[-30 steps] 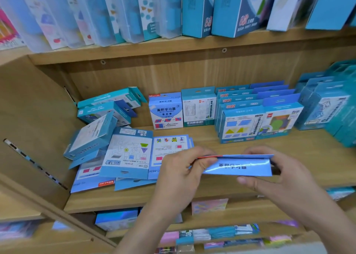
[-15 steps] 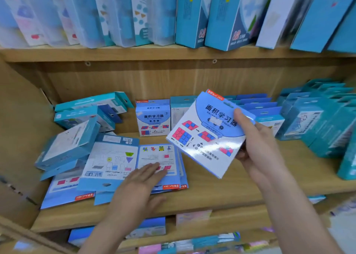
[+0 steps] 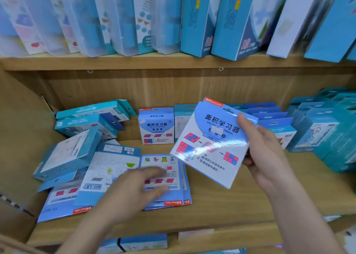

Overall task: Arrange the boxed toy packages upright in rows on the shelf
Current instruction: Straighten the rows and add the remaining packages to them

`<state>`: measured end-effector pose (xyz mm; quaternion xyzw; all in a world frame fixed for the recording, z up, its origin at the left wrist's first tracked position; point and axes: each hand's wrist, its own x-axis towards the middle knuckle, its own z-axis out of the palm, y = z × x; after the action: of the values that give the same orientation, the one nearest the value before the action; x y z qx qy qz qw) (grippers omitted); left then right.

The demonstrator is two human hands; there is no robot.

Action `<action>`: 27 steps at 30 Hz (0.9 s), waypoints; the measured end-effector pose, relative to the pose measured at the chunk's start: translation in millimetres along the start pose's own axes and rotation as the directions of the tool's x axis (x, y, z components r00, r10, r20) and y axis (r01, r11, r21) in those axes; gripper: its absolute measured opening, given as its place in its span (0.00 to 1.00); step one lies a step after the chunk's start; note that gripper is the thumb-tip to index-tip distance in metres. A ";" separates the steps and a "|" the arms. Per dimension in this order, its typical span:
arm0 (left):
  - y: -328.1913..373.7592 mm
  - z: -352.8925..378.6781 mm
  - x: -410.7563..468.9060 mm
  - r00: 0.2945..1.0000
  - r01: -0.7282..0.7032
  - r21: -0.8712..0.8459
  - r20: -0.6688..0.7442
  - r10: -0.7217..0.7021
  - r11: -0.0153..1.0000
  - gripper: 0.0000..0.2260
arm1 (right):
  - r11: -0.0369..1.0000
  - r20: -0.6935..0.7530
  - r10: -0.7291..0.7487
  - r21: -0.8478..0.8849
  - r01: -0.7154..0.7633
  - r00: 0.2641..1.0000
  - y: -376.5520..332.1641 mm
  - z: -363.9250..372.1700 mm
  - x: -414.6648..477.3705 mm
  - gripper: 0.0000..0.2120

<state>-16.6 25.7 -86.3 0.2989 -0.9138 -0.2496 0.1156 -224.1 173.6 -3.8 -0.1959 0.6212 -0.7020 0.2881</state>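
Bright even light, glare on the held package [image 3: 212,147], blurred left hand [image 3: 133,188], warped edges.

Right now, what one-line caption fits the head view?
Right hand holds a blue-and-white toy box tilted above the shelf while the left hand is open over flat-lying packages.

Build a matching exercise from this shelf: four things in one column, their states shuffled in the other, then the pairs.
1. right hand
2. left hand
3. back blue box
4. left teal box

a. stands upright
b. lies tilted
c. grips a tilted box
d. hovers over flat packs, fingers straight

Pairs: 1-c, 2-d, 3-a, 4-b
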 end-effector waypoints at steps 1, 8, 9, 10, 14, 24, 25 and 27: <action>2.6 -6.2 15.0 0.997 0.003 -0.003 -0.074 -0.003 1.000 0.18 | 1.000 -0.004 -0.020 -0.007 0.020 1.000 0.2 -2.9 4.8 0.13; -14.1 -21.1 135.4 0.965 0.138 0.423 -0.261 -0.025 0.895 0.26 | 0.989 0.000 -0.107 -0.101 0.107 0.994 6.9 -15.6 40.5 0.17; -14.1 -20.7 142.4 0.963 0.149 0.496 -0.269 -0.012 0.855 0.27 | 0.987 0.003 -0.119 -0.113 0.118 0.993 6.9 -15.9 45.5 0.18; -13.3 -20.6 146.9 0.960 0.161 0.551 -0.281 0.000 0.819 0.26 | 0.984 0.011 -0.135 -0.116 0.135 0.991 7.6 -16.2 50.9 0.18; -11.1 -27.4 156.8 0.955 0.179 0.642 -0.296 0.026 0.745 0.24 | 0.961 0.110 -0.219 -0.150 0.234 0.970 10.9 -8.3 68.6 0.11; -16.8 -52.9 159.7 0.995 0.082 0.610 -0.092 -0.032 0.788 0.14 | 0.683 0.604 -0.321 -0.386 0.620 0.730 36.7 37.6 90.0 0.16; -16.2 -58.2 165.9 0.997 0.071 0.596 -0.063 -0.042 0.800 0.15 | 0.628 0.625 -0.331 -0.414 0.659 0.707 40.0 45.1 91.4 0.16; -12.6 -66.8 176.2 0.996 0.075 0.571 -0.010 -0.085 0.818 0.16 | 0.559 0.658 -0.312 -0.456 0.692 0.685 48.0 59.2 95.5 0.15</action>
<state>-126.3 -115.4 -25.3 0.3559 -0.9341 0.0281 0.0031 -251.3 63.8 -50.1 -0.6385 0.6449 -0.4008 0.1254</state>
